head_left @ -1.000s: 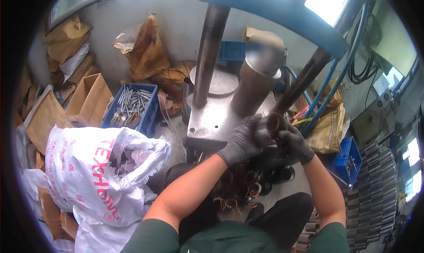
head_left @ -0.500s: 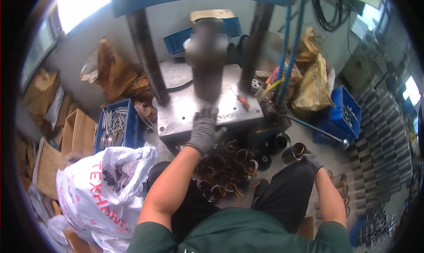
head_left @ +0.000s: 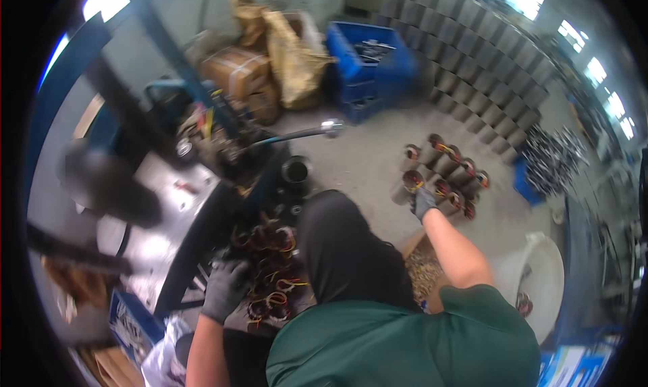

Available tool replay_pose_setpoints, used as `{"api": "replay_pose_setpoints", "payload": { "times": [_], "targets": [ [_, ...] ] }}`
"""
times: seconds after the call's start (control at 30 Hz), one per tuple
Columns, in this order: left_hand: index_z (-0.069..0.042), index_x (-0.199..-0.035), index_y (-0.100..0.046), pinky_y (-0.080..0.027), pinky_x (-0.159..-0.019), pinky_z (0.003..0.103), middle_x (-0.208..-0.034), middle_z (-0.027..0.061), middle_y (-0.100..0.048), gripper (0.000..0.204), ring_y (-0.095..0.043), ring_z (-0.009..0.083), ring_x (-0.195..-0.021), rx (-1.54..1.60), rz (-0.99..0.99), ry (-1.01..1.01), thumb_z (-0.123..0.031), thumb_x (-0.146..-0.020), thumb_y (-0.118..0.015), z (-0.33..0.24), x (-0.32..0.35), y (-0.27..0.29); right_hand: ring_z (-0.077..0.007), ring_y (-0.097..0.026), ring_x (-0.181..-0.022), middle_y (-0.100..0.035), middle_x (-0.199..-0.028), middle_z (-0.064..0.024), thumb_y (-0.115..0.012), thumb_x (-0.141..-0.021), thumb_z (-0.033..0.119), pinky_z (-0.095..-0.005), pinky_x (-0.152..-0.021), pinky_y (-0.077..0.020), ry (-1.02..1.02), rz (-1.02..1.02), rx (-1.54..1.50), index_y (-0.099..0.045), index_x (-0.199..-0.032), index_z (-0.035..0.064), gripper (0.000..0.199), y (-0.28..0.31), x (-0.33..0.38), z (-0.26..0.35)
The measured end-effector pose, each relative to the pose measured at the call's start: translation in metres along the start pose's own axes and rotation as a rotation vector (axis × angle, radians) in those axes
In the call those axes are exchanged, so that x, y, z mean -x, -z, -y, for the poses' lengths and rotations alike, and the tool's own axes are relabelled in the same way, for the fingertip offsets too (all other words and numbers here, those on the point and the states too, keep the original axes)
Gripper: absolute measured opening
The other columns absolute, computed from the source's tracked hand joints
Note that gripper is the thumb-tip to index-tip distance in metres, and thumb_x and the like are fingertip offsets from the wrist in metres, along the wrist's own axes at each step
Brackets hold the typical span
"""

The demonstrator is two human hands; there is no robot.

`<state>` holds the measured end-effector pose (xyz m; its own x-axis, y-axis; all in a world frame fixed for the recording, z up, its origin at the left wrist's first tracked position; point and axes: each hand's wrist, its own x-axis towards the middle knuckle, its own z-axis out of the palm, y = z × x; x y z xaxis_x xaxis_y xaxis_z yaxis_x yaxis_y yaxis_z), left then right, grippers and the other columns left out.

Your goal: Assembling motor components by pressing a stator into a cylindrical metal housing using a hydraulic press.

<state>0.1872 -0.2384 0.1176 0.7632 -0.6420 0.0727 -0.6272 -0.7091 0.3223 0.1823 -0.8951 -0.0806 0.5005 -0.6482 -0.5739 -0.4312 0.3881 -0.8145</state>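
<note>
My right hand [head_left: 422, 203], in a grey glove, is closed on the rim of a metal motor housing [head_left: 403, 192] with coils and yellow and red wires inside. It stands on the floor at the edge of a group of similar wired housings [head_left: 462, 176]. My left hand [head_left: 227, 287], gloved too, is over the left side of a pile of wound stators [head_left: 275, 300] with loose coloured wires. Its fingers are stretched forward and somewhat apart, and I see nothing held in them; motion blurs them a little.
The press [head_left: 152, 242] with its steel plate and dark posts stands at left. A lever bar [head_left: 290, 136] with a metal end juts out from it. Stacked grey cylinders [head_left: 472, 56], blue bins [head_left: 361, 66] and a white tub [head_left: 545, 286] lie around the floor.
My view has swung to the right. The right hand has moved the housing from beside my knee out to the group on the floor. My left hand has left the press plate for the stator pile.
</note>
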Motion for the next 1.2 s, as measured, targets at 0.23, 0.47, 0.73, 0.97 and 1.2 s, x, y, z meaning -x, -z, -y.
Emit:
{"api": "replay_pose_setpoints", "payload": {
  "times": [0.23,0.47,0.73,0.97,1.2],
  "targets": [
    [-0.013,-0.104,-0.076,-0.056,-0.075,0.049,-0.088,0.0164,-0.075,0.016,-0.073,0.0372,-0.083,-0.023,0.278,0.159,-0.023,-0.097,-0.065,0.01,0.015,-0.021,-0.019,-0.057,-0.048,-0.061,-0.063,-0.0028,-0.063,-0.098,0.031,-0.0355,-0.041,-0.0432,-0.03,-0.342,-0.367,-0.064,-0.087,0.0156,0.018,0.102,-0.025,0.026],
    [-0.009,-0.107,-0.075,-0.057,-0.075,0.045,-0.087,0.0191,-0.074,0.026,-0.074,0.0376,-0.083,0.195,0.297,0.368,-0.03,-0.093,-0.075,0.01,0.019,-0.031,-0.0207,-0.061,-0.051,-0.066,-0.069,-0.0062,-0.063,-0.097,0.025,-0.0377,-0.046,-0.0489,0.023,-0.606,-0.439,-0.067,-0.094,0.012,0.014,0.204,-0.092,-0.006],
    [-0.005,-0.109,-0.075,-0.058,-0.077,0.043,-0.088,0.0168,-0.076,0.035,-0.074,0.033,-0.083,0.268,0.311,0.38,-0.032,-0.086,-0.081,0.037,0.007,-0.095,-0.0206,-0.06,-0.049,-0.064,-0.066,-0.0069,-0.061,-0.099,0.029,-0.0358,-0.044,-0.0481,0.139,-0.856,0.022,-0.064,-0.084,0.0094,0.025,0.429,-0.243,-0.014],
    [-0.007,-0.112,-0.075,-0.059,-0.083,0.044,-0.099,0.0185,-0.076,0.035,-0.074,0.0346,-0.091,0.11,0.474,0.478,-0.029,-0.085,-0.081,0.017,0.028,-0.039,-0.0177,-0.057,-0.047,-0.061,-0.063,-0.0027,-0.066,-0.099,0.042,-0.0322,-0.043,-0.0459,-0.021,-0.654,-0.388,-0.063,-0.083,0.0128,0.033,0.223,-0.13,-0.038],
    [-0.01,-0.102,-0.074,-0.055,-0.08,0.051,-0.102,0.0205,-0.069,0.025,-0.067,0.0419,-0.091,0.166,0.159,0.15,-0.03,-0.087,-0.077,0.009,-0.006,-0.042,-0.0226,-0.067,-0.069,-0.071,-0.09,-0.0027,-0.064,-0.098,0.044,-0.0328,-0.058,-0.0538,0.039,-0.077,-0.422,-0.065,-0.109,0.0199,0.026,0.175,-0.111,-0.052]
  ]
}}
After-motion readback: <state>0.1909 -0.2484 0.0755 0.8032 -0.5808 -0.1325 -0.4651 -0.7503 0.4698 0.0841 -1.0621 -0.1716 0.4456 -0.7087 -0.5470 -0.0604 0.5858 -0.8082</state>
